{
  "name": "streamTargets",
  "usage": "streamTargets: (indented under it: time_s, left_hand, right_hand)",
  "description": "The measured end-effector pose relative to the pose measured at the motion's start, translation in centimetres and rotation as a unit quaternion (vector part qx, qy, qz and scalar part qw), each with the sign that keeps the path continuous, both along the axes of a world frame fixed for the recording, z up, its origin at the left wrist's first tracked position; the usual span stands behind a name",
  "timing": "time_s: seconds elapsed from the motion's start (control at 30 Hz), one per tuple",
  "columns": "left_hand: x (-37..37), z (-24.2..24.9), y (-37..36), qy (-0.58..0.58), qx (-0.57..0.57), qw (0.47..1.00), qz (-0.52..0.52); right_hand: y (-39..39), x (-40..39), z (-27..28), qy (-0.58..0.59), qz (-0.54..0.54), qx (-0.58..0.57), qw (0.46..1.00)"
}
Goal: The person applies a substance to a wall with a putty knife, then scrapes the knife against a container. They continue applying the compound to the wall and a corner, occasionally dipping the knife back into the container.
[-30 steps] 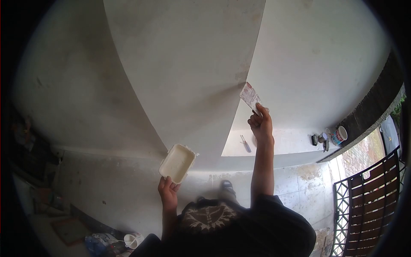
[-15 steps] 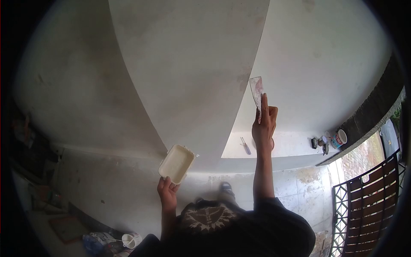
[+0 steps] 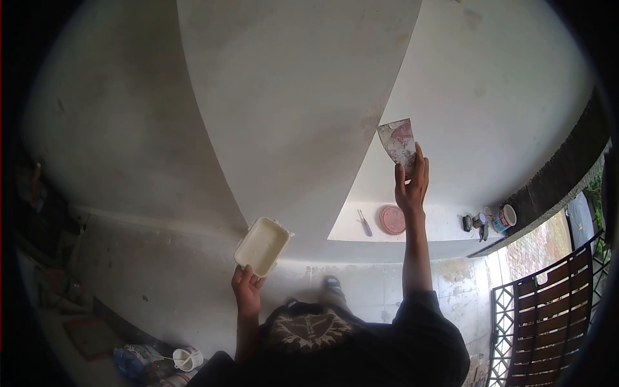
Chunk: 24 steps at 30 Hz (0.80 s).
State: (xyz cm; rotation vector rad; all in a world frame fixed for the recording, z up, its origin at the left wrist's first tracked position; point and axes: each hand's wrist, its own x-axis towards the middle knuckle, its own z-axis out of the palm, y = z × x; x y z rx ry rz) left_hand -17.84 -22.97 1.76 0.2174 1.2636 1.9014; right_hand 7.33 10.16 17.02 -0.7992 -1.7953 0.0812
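Note:
My right hand [image 3: 412, 180] is closed around a putty knife [image 3: 398, 140], its broad, stained blade pointing up. A corner of the blade is at the edge of the white column [image 3: 296, 116]; whether it touches cannot be made out. Lower on the left, my left hand [image 3: 248, 284] grips the near end of a cream rectangular plastic tub [image 3: 263, 248]. The tub is tilted with its hollow side facing me, and pale residue coats its inside.
On the ledge right of the column lie a screwdriver [image 3: 365, 223] and a round red lid [image 3: 392, 220]. Farther right stand a paint bucket [image 3: 505, 218] and small containers. A white pail [image 3: 187, 358] sits at lower left; a slatted gate [image 3: 551, 316] is at lower right.
My right hand has turned the putty knife so its broad face shows, and shifted slightly right. The red lid has come into fuller view. My left hand still holds the tub.

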Motion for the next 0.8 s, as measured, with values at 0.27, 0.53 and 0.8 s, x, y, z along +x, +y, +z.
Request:
streamTargets:
  time_s: [0.27,0.53,0.8]
  left_hand:
    - [0.0,0.1,0.0,-0.001,0.016,1.000,0.006]
    - [-0.2,-0.4,-0.1,0.000,0.021,1.000,0.006]
    - [-0.3,-0.1,-0.1,0.005,0.022,1.000,-0.005]
  right_hand:
    - [2.9,2.4,1.9,-0.110,0.057,-0.024,0.992]
    - [4.9,4.6,6.9,-0.014,0.213,-0.306,0.928]
    - [7.5,2.9,6.7,-0.024,0.177,-0.257,0.950]
